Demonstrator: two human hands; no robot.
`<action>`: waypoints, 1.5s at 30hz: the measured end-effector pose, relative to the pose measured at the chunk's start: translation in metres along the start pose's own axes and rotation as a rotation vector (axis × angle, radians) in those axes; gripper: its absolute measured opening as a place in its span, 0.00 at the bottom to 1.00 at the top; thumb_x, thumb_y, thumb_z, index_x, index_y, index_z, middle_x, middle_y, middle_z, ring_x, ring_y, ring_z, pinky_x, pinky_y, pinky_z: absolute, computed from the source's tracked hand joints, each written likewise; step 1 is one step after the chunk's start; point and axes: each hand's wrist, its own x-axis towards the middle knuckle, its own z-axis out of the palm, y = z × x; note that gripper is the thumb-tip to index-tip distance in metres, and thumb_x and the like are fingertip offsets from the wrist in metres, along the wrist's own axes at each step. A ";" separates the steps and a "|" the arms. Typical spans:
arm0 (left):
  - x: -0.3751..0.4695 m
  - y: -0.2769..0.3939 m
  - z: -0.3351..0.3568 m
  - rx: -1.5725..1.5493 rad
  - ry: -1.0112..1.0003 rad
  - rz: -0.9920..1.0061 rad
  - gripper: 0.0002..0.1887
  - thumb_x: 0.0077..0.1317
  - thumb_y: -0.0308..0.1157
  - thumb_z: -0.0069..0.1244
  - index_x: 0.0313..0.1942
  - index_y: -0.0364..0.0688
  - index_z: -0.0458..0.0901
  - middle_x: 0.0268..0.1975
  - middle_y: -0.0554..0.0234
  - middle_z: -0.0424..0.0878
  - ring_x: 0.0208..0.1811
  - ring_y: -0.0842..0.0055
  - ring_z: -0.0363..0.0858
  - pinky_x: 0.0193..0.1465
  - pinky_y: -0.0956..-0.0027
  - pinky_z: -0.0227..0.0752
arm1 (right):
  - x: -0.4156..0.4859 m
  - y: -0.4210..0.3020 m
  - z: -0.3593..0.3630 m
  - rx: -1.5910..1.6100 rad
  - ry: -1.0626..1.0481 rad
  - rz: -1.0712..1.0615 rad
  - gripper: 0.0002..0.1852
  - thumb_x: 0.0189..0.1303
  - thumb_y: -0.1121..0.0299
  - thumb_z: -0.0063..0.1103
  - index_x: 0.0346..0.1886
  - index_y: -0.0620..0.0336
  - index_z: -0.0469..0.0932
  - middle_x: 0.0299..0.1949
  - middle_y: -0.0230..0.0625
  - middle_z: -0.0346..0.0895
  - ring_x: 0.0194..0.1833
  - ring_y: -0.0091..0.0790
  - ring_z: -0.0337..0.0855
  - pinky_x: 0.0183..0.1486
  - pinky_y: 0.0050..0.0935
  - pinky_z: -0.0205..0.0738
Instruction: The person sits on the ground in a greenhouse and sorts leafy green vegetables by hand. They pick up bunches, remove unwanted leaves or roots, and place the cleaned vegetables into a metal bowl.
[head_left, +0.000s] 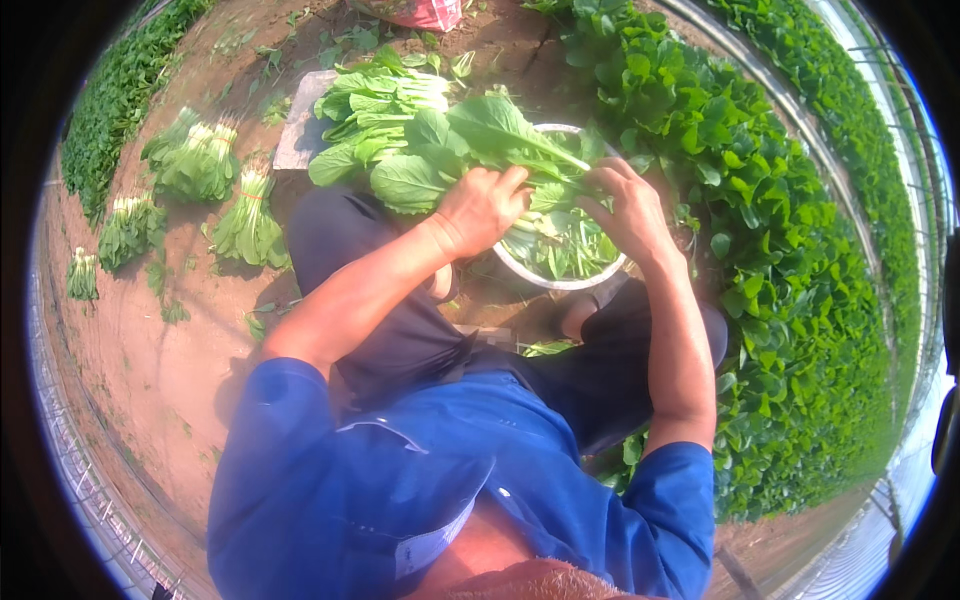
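My left hand (486, 208) is closed around a few leafy green plants (491, 127), their broad leaves spread to the left and pale stems pointing right. At the stem ends, my right hand (634, 210) is bent with thumb and fingers partly apart; whether it grips a stem cannot be made out. Below both hands stands a round white-rimmed tub (559, 285) with loose leaves and trimmings (566, 244) in it. Left of the tub, a pile of greens (390, 94) lies with stems to the right, partly on a pale flat slab (296, 124).
Tied bundles of greens (251, 214) stand on the bare soil (180, 360) at left. A dense bed of growing greens (795, 300) borders the right side. A red and white sack (420, 13) lies at the top. My bent knees flank the tub.
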 end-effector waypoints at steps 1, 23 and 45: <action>0.001 -0.002 0.001 0.008 -0.017 -0.005 0.05 0.59 0.29 0.53 0.36 0.44 0.82 0.44 0.60 0.79 0.33 0.69 0.83 0.37 0.65 0.77 | 0.004 0.001 0.001 0.012 0.007 -0.015 0.14 0.57 0.66 0.72 0.43 0.63 0.84 0.46 0.40 0.81 0.46 0.46 0.83 0.51 0.38 0.77; 0.020 -0.013 -0.004 -0.049 0.041 -0.201 0.07 0.68 0.29 0.51 0.42 0.40 0.83 0.55 0.60 0.80 0.32 0.69 0.81 0.36 0.65 0.71 | 0.007 0.022 -0.012 0.526 0.001 0.516 0.37 0.72 0.37 0.49 0.41 0.71 0.83 0.30 0.46 0.85 0.33 0.38 0.85 0.41 0.38 0.77; 0.012 -0.025 -0.015 -1.348 -0.270 -0.498 0.19 0.57 0.27 0.60 0.50 0.37 0.83 0.46 0.62 0.86 0.47 0.74 0.82 0.55 0.65 0.73 | 0.007 0.019 -0.029 1.101 0.120 0.301 0.31 0.60 0.68 0.74 0.65 0.66 0.72 0.50 0.38 0.83 0.47 0.28 0.84 0.54 0.30 0.80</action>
